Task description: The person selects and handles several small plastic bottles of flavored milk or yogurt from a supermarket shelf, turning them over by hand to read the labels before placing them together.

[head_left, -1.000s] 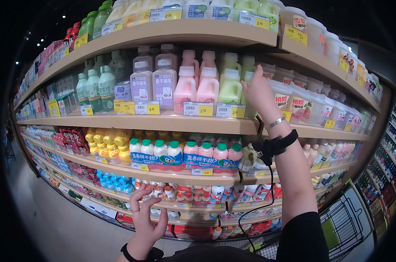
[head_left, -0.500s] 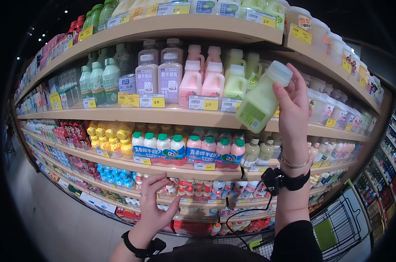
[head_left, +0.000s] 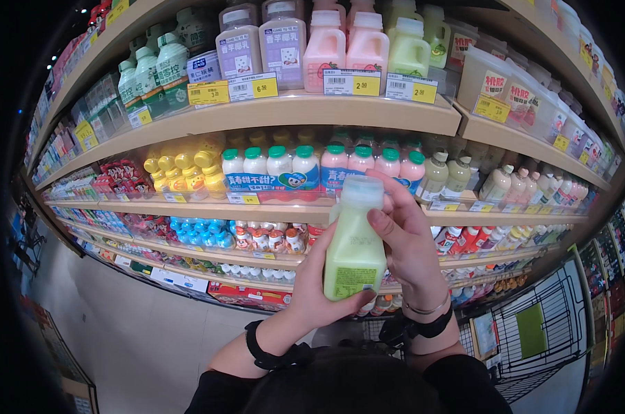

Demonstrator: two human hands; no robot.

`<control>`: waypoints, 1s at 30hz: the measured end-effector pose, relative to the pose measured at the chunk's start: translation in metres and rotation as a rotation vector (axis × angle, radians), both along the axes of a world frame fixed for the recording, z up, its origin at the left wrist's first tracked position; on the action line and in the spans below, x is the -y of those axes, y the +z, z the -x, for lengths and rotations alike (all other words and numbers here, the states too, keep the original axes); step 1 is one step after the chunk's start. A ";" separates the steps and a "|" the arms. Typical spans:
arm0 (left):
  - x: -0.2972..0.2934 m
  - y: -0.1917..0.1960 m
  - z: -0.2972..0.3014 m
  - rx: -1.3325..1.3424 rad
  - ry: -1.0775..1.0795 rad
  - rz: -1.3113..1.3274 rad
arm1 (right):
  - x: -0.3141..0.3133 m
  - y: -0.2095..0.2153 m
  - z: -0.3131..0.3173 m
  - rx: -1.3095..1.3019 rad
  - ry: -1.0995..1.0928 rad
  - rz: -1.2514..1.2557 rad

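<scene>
A pale green drink bottle with a translucent cap stands nearly upright between my two hands, its labelled side facing me. My left hand wraps its lower left side, the thumb across the base. With my right hand I grip it near the cap and upper right side; some of those fingers are hidden behind the bottle. On the shelf beyond are a similar green jug with a handle, pink jugs and purple bottles.
Long curved shelves of bottled drinks fill the view ahead. White and pink bottles with green caps sit just beyond my hands. A wire shopping cart stands at the lower right. Pale floor shows at the lower left.
The green bottle has come down and left from shelf height to in front of me. My left hand, earlier open and holding nothing, has risen and closed on it. The view has tilted downward.
</scene>
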State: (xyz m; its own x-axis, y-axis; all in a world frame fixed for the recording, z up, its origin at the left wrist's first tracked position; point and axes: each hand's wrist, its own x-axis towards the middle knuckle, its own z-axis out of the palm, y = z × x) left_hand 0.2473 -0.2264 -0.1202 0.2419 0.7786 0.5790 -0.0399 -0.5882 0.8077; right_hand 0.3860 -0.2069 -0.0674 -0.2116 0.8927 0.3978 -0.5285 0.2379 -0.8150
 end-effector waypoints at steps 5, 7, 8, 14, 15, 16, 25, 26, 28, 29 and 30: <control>-0.005 -0.018 0.004 -0.003 -0.127 0.033 | 0.009 -0.018 0.000 0.054 -0.097 0.025; -0.006 -0.023 0.002 0.142 -0.280 0.164 | 0.008 -0.026 -0.004 0.078 -0.069 0.037; -0.008 -0.025 0.001 0.287 -0.411 0.289 | 0.007 -0.030 -0.007 0.101 -0.023 0.041; -0.008 -0.022 -0.006 0.190 -0.365 0.322 | 0.002 -0.037 -0.010 0.046 -0.037 0.091; -0.010 -0.022 -0.007 0.164 -0.317 0.260 | -0.001 -0.036 -0.009 0.051 -0.020 0.091; -0.012 -0.022 -0.007 0.138 -0.265 0.196 | -0.004 -0.035 -0.009 0.057 -0.002 0.088; -0.039 -0.013 0.013 0.391 -0.606 0.413 | -0.039 -0.023 -0.020 0.071 0.249 -0.115; -0.044 -0.012 0.015 0.486 -0.851 0.564 | -0.041 -0.019 -0.027 0.195 0.338 -0.192; -0.053 -0.014 0.010 0.566 -0.998 0.620 | -0.038 -0.003 -0.032 0.183 0.349 -0.170; -0.057 -0.016 0.007 0.608 -1.066 0.652 | -0.034 0.010 -0.035 0.364 0.278 -0.072; -0.061 -0.017 0.003 0.645 -1.139 0.690 | -0.034 0.016 -0.039 0.539 0.197 0.029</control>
State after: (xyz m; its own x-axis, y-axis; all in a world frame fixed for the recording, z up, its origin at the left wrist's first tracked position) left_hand 0.2443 -0.1649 -0.1376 0.7481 0.5104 0.4240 -0.6582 0.4898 0.5718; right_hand 0.4247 -0.1734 -0.0517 -0.5408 0.8251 0.1633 -0.0687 0.1502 -0.9863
